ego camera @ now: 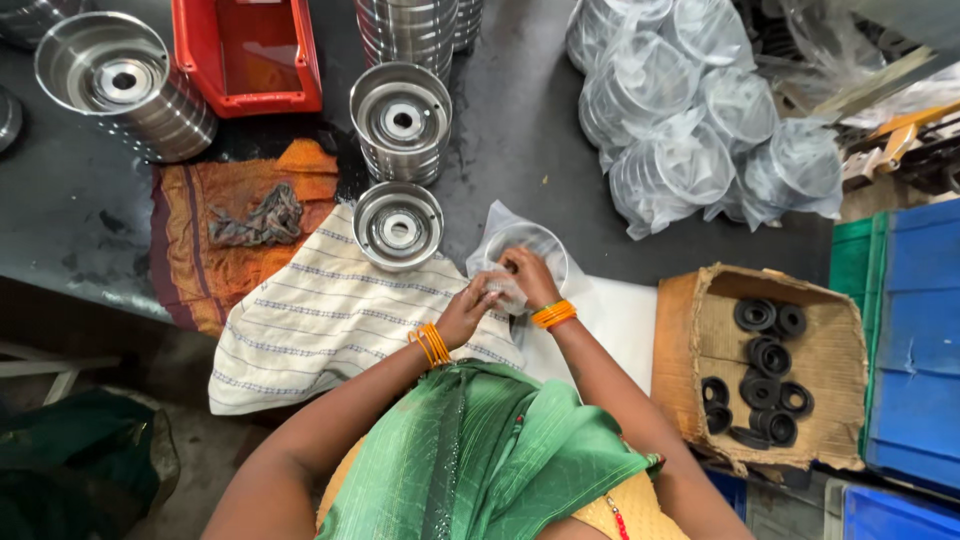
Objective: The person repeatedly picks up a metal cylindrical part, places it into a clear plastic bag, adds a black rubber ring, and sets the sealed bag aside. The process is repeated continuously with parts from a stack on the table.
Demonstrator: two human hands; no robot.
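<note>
From my feed I look straight down on a person in green cloth, both hands meeting just below the centre of the frame. My view shows the left hand (465, 312) with fingers closed on the edge of a clear plastic bag (497, 232), and the right hand (528, 277) pinching the same bag from the other side, fingers pressed together on the plastic. Inside the bag sits a round metal part (533, 250), only partly visible through the film. Orange bangles circle both wrists.

The bag lies on a white sheet (620, 320) that runs toward the right, touching a striped white cloth (320, 320) on its left. A bare steel drum part (398, 225) rests on the cloth's upper edge, just beside the bag. Above it stands a taller stack of the same parts (401, 122), and another stack (125, 85) fills the upper left. A red plastic bin (245, 55) sits between them at the top. An orange cloth (245, 235) lies left of the striped one.

In the upper right I see a heap of bagged parts (700, 130). At lower right, a torn cardboard box (700, 340) holds black rubber rings (765, 355), next to blue crates (915, 350).
</note>
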